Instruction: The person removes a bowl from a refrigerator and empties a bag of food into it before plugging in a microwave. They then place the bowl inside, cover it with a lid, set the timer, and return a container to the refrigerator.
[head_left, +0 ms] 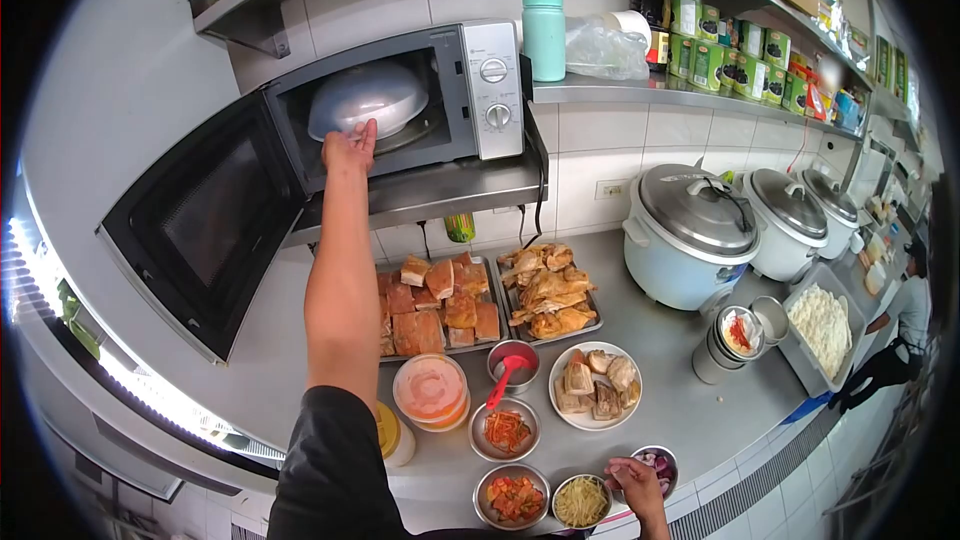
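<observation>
My left hand (pixel 350 145) reaches into the open microwave (pixel 490 90), its fingers closed on the near rim of a bowl under a translucent domed cover (pixel 368 98). The microwave door (pixel 215 225) hangs open to the left. Low in the view, my right hand (pixel 632 481) hovers over the steel counter between a bowl of pale shredded strips (pixel 581 501) and a bowl of cut purple onion (pixel 660 462). Its fingers are curled together, and I cannot make out whether anything is between them.
Trays of browned meat blocks (pixel 440 305) and chicken (pixel 550 290) lie below the microwave. Near them are a plate of meat (pixel 597 387), small bowls and an orange-filled tub (pixel 431 392). Rice cookers (pixel 690 235) line the wall; a person (pixel 905 320) stands far right.
</observation>
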